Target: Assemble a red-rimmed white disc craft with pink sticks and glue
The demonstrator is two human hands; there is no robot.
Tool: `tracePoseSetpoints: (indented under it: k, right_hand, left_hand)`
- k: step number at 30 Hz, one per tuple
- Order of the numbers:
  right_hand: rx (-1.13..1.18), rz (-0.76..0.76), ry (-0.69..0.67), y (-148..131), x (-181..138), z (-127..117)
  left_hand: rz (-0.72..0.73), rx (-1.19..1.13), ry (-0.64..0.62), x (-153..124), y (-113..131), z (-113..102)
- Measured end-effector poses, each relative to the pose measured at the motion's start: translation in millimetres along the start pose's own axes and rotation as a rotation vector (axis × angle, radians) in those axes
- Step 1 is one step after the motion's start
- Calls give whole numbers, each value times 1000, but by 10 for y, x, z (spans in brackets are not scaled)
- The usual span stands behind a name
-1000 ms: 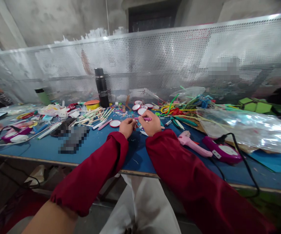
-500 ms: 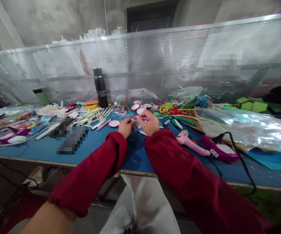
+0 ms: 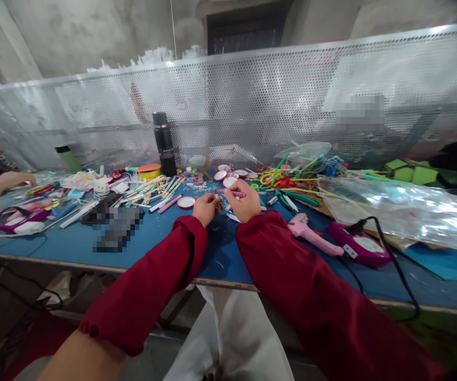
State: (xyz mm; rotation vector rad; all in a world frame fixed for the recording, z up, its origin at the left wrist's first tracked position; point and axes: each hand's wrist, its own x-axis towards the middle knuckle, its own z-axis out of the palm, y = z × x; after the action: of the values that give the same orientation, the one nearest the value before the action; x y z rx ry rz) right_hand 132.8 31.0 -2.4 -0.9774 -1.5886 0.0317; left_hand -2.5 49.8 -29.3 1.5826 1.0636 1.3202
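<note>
My right hand (image 3: 245, 201) is closed round a pink-purple pen (image 3: 234, 193), its tip pointing left toward my left hand. With fingers pinched together, my left hand (image 3: 206, 209) meets that tip; whatever small piece it grips is too small and covered to name. Left of my hands lies a round white lid with a red rim (image 3: 186, 202). Just behind my right hand is another white disc (image 3: 230, 181), among several like it. A pink glue gun (image 3: 314, 236) rests on the blue table (image 3: 216, 262), right of my right forearm.
A black bottle (image 3: 165, 145) stands before the perforated metal screen (image 3: 244, 106). On the left are thin sticks (image 3: 149, 190), a dark phone-like slab (image 3: 119, 230) and a co-worker's hand (image 3: 16, 180). A purple corded box (image 3: 359, 243) and clear plastic bag (image 3: 403, 211) lie on the right.
My hands stay almost in place, the pen still at my left fingertips. At the far left, the co-worker's hand has lifted and reached farther over the table.
</note>
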Motion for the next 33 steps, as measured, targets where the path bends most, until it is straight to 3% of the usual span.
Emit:
tracePoseSetpoints:
  k: [33]
  right_hand:
    - [16, 0, -15, 15, 6, -23]
  left_hand:
    - [-34, -2, -13, -26, 59, 11]
